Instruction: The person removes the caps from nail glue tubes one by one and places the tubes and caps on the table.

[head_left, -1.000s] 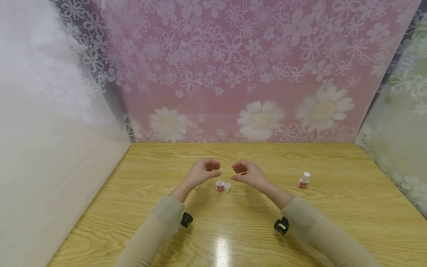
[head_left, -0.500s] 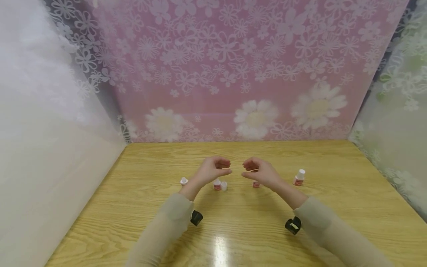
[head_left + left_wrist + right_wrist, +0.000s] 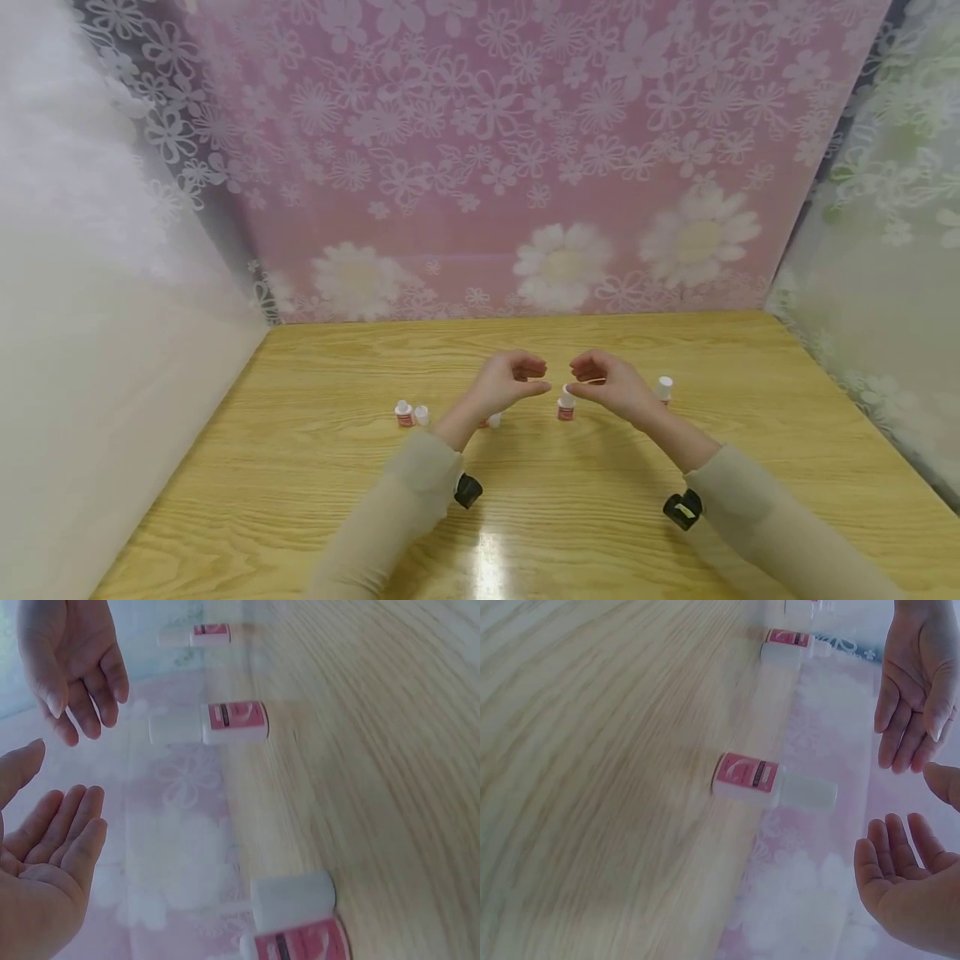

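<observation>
My left hand (image 3: 506,383) and right hand (image 3: 611,389) hover above the table, palms facing each other, fingers loosely curved, both holding nothing. Nearest them stands a small white bottle with a red label (image 3: 566,412), its white cap on; my right thumb overlaps its top in the head view, and both wrist views show it apart from the hands. Behind my left wrist, a second bottle (image 3: 482,424) is partly hidden, with a white cap (image 3: 494,421) beside it. In the left wrist view, that cap (image 3: 294,901) stands against its bottle (image 3: 304,943).
Farther left, an uncapped bottle (image 3: 405,414) has its cap (image 3: 422,415) standing next to it. A capped bottle (image 3: 664,389) stands at right, partly behind my right wrist. The wood table (image 3: 337,500) meets a flowered pink curtain (image 3: 450,208) at the back.
Both hands have moved right, from above the second bottle to above the capped one. The leftmost bottle and its cap have come out from behind my left arm. The view has shifted slightly.
</observation>
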### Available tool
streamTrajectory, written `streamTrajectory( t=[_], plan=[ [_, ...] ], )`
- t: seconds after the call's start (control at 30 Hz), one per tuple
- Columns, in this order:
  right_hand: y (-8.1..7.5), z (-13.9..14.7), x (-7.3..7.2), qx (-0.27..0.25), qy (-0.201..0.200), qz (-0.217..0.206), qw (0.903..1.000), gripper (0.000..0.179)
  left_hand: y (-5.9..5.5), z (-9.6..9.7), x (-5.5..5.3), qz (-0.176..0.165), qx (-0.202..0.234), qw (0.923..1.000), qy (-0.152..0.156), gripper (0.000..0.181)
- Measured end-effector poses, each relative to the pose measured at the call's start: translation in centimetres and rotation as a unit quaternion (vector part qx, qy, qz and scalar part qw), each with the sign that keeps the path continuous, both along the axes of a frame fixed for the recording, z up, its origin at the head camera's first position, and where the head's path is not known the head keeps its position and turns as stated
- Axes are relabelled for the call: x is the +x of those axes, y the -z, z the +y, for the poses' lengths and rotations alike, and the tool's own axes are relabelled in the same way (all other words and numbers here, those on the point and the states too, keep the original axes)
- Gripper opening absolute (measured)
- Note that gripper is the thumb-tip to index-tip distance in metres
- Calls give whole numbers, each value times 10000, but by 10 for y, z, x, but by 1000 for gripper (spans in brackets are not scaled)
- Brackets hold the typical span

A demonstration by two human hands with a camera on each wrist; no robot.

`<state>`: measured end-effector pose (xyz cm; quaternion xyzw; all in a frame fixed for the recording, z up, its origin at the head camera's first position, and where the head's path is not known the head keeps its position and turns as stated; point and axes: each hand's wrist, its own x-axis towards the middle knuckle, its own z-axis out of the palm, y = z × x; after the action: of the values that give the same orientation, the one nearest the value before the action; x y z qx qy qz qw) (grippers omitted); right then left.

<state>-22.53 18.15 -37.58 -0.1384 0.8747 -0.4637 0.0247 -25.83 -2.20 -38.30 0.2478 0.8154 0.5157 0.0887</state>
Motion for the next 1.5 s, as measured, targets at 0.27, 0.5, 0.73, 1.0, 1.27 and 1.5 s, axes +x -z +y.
streamTrajectory(
  t=[0.27, 0.5, 0.73, 1.0, 1.27, 1.5],
  plan=[
    [5, 16, 4, 63, 112, 162, 9998, 36, 4, 18, 2, -41, 35, 10000, 47, 35],
    [9, 25, 4, -26, 133, 66, 9999, 35, 7, 27, 2, -149, 160, 9998, -33, 33],
    [14, 23, 3, -81, 112, 12, 9999, 34, 14, 35, 2, 11, 82, 9989, -458, 32],
    [14, 19, -2, -16, 141, 197, 9997, 38, 18, 45, 3, 10, 314, 9976, -620, 38],
    [18, 19, -4, -55, 190, 95, 9998, 38, 25, 48, 3, -104, 272, 9974, -658, 40],
    [21, 18, -5, -66, 231, 57, 9997, 37, 34, 47, 1, -210, -78, 9982, -551, 41]
  ],
)
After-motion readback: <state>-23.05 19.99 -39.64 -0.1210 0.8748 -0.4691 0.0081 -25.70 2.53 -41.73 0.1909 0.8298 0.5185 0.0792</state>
